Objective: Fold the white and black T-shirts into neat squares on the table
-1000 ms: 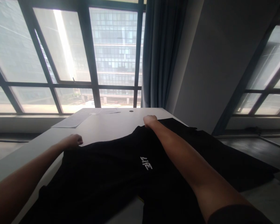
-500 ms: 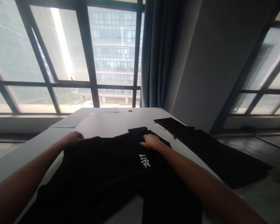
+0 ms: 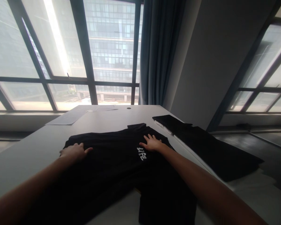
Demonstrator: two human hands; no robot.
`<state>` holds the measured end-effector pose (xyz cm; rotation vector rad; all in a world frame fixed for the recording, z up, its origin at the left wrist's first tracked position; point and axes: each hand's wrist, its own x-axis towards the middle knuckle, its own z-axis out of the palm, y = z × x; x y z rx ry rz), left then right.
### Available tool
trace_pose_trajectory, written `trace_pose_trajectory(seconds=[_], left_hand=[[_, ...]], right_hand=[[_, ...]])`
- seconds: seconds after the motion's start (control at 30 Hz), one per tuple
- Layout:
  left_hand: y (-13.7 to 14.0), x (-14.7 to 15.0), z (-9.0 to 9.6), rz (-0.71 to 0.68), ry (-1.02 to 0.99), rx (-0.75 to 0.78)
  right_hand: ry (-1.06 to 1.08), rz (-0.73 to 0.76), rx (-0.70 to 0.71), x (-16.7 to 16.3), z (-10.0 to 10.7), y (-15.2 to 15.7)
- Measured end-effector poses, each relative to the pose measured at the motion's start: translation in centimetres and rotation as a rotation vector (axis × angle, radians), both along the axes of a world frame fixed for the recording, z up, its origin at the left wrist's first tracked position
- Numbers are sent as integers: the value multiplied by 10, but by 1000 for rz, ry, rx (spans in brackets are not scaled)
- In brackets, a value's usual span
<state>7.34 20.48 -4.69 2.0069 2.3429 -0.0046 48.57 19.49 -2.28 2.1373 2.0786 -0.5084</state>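
A black T-shirt point(image 3: 107, 162) lies spread over the white table, with a white "LIFE" print on it and its collar pointing away from me. My left hand point(image 3: 73, 152) rests flat on the shirt's left part, fingers spread and thumb out to the right. On the right, just beyond the print, my right hand point(image 3: 151, 143) lies on the cloth with its fingers apart. Neither hand grips the fabric. The shirt's near left part is dark and partly covered by my left forearm.
Dark folded garments point(image 3: 208, 147) lie along the table's right side, with pale cloth point(image 3: 255, 184) under their near end. Sheets of paper point(image 3: 65, 117) lie at the far left of the white table point(image 3: 103, 117). Windows, a curtain point(image 3: 154, 56) and a pillar stand behind.
Both hands have gone from closed on the shirt's cloth to open and flat on it. The left hand has come nearer to me. The shirt's far left edge now lies flatter.
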Motion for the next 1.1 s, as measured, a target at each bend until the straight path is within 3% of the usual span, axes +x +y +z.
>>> trace_pose_trajectory(seconds=[0.13, 0.37, 0.53, 0.63, 0.77, 1.1], left_hand=[[12, -7, -14, 14, -20, -42], [70, 1, -12, -75, -73, 14], [81, 12, -11, -90, -83, 67], [65, 9, -9, -137, -111, 153], [22, -6, -8, -255, -131, 230], [-82, -32, 1, -367, -132, 202]], right_hand=[[-5, -18, 7, 2, -4, 14], [14, -83, 60, 16, -20, 56], [66, -55, 183, 28, -33, 75], [145, -9, 303, 37, -33, 65], [156, 59, 465, 48, -26, 25], [70, 219, 467, 56, -7, -97]])
